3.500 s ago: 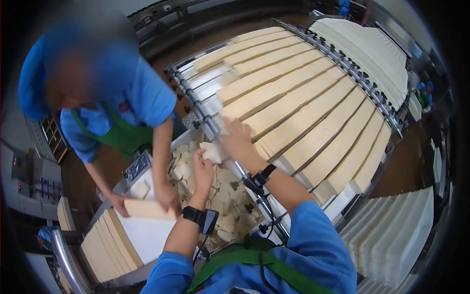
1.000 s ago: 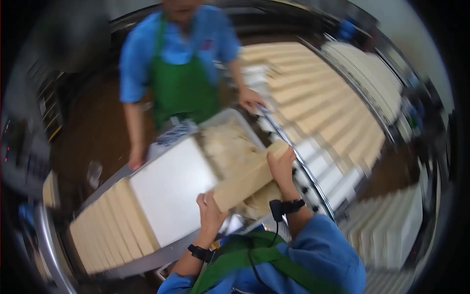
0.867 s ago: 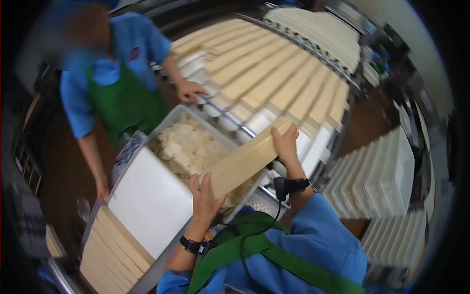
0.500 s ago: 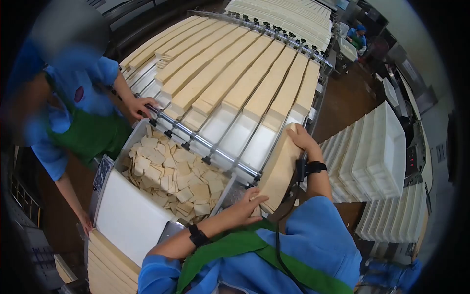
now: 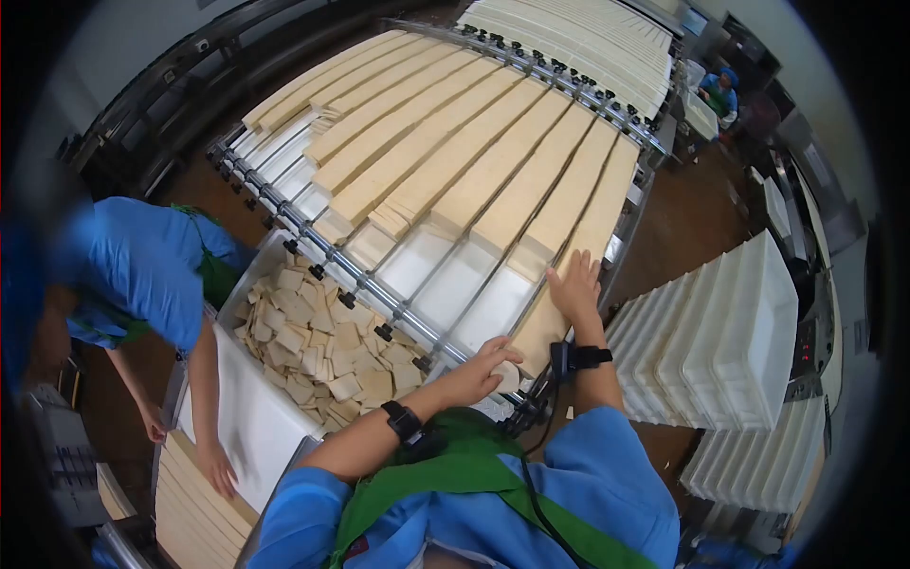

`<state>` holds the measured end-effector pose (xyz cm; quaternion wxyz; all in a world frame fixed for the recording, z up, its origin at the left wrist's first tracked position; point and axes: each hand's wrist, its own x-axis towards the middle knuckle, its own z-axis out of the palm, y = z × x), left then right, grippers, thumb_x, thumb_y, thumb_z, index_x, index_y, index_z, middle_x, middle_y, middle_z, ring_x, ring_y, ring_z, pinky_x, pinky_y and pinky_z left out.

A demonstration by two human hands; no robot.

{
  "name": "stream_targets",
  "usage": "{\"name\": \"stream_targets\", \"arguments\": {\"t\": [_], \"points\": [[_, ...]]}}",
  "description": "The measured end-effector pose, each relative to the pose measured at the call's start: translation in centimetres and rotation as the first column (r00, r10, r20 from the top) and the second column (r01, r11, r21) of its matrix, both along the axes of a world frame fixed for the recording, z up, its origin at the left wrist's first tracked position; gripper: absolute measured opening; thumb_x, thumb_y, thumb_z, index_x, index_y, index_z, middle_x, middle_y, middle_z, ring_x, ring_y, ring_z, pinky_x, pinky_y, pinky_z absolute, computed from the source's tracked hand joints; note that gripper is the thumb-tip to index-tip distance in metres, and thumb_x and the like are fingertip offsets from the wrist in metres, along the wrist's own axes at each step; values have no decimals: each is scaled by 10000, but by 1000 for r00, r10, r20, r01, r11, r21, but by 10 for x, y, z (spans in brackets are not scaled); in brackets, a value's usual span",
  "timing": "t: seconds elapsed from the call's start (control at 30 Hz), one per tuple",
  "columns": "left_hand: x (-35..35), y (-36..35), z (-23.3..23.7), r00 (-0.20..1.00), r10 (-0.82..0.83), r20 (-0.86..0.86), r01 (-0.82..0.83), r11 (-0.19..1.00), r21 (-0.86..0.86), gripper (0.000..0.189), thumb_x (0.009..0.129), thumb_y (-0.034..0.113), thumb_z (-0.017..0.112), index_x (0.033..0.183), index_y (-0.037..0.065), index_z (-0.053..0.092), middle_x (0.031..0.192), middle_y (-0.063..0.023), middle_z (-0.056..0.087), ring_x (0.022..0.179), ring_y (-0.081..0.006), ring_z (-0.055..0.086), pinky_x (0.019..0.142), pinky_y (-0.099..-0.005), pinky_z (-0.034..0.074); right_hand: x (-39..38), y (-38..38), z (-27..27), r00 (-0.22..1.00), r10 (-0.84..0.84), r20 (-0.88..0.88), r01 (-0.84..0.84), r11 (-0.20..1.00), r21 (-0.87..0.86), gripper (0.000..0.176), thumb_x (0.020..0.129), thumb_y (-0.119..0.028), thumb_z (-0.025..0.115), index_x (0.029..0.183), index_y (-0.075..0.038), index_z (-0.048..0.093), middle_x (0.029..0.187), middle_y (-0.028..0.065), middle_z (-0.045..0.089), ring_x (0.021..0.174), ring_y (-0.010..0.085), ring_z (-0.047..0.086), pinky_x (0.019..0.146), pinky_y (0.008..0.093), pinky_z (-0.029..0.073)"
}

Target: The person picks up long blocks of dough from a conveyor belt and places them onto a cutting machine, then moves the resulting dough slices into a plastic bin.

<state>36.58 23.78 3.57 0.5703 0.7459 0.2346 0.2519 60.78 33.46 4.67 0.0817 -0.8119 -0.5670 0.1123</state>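
Note:
A long tan slab [image 5: 542, 322] lies in the rightmost lane of the slatted conveyor [image 5: 455, 161], at its near end. My right hand [image 5: 574, 285] rests flat on the slab's upper part, fingers spread. My left hand [image 5: 479, 370] presses on the slab's near end by the roller bar [image 5: 379, 313]. Several more tan slabs fill the other lanes. Both wrists wear black bands.
A grey bin of cut tan pieces [image 5: 318, 341] sits left of me below the conveyor. A co-worker in blue with a green apron [image 5: 142, 275] leans over a white board [image 5: 242, 422] and stacked slabs [image 5: 194, 503]. White trays [image 5: 730, 332] stand stacked at right.
I carried the slab from over the bin to the right and laid it in the rightmost conveyor lane. The co-worker moved from the conveyor to the white board.

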Motion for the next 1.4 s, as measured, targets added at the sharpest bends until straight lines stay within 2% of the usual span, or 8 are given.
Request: {"name": "stream_targets", "arguments": {"t": [0.37, 0.53, 0.63, 0.8, 1.03, 1.1, 1.2, 1.4], "points": [[-145, -30, -21, 722, 675, 154, -627, 732, -266, 596, 731, -38, 481, 1314, 62, 408, 1358, -131, 336, 1326, -289, 282, 1104, -358, 182, -32, 12, 35, 967, 230, -114, -244, 960, -135, 773, 869, -475, 535, 1422, -13, 254, 1453, 239, 280, 1356, 393, 233, 1083, 524, 201], [-197, -84, -28, 419, 906, -63, -881, 423, 212, 559, 782, -71, 532, 1314, 66, 429, 1253, -110, 444, 1232, -206, 397, 1046, -339, 306, -102, 20, 38, 781, 553, -291, -571, 820, 25, 635, 879, -359, 579, 1372, -16, 372, 1389, 231, 396, 1313, 361, 347, 1046, 443, 309], [-217, -123, -41, 418, 908, -32, -790, 346, -507, 399, 849, -3, 570, 1235, 63, 493, 1039, -34, 525, 991, -122, 516, 880, -271, 425, -164, 15, 37, 603, 693, -395, -682, 705, 196, 479, 843, -242, 645, 1234, 3, 515, 1161, 205, 584, 1112, 296, 551, 932, 348, 425], [-255, -191, -25, 86, 983, -161, -921, 17, -389, 152, 877, 60, 600, 1028, 41, 603, 791, 51, 527, 752, -46, 504, 692, -186, 430, -274, -16, 41, 342, 710, -615, -848, 515, 123, 214, 762, -75, 685, 947, 5, 614, 787, 53, 626, 770, 122, 587, 719, 256, 471], [-344, -317, -87, -761, 633, -140, -648, -736, 196, 267, 845, 186, 607, 1063, 31, 595, 984, -162, 610, 952, -286, 580, 825, -364, 472, -410, -92, -10, 84, 699, -711, -970, 221, 103, 178, 889, -121, 546, 977, -5, 646, 722, 78, 640, 619, 130, 602, 606, 260, 476], [-372, -365, -107, -887, 388, -252, -452, -608, 653, 488, 804, 293, 660, 1180, 20, 509, 1114, -230, 522, 1037, -376, 514, 866, -424, 454, -447, -112, -33, 34, 690, -723, -979, 170, 116, 184, 885, -138, 558, 977, -4, 645, 725, 93, 642, 632, 145, 607, 616, 267, 479], [-394, -390, -104, -930, 2, -368, -281, -647, 708, 715, 737, 395, 709, 1259, 6, 413, 1176, -282, 432, 1061, -439, 463, 902, -464, 417, -503, -140, -53, -93, 788, -609, -983, 27, 184, 190, 867, -157, 575, 958, -6, 645, 756, 139, 649, 678, 192, 626, 640, 290, 487], [-417, -397, -88, -818, 123, -562, -470, -705, 530, 825, 690, 461, 718, 1275, -16, 385, 1119, -258, 433, 994, -421, 479, 879, -447, 414, -619, -193, -97, -289, 846, -448, -945, -178, 274, 186, 840, -162, 574, 905, -8, 656, 817, 184, 641, 797, 299, 630, 742, 371, 500]]}}
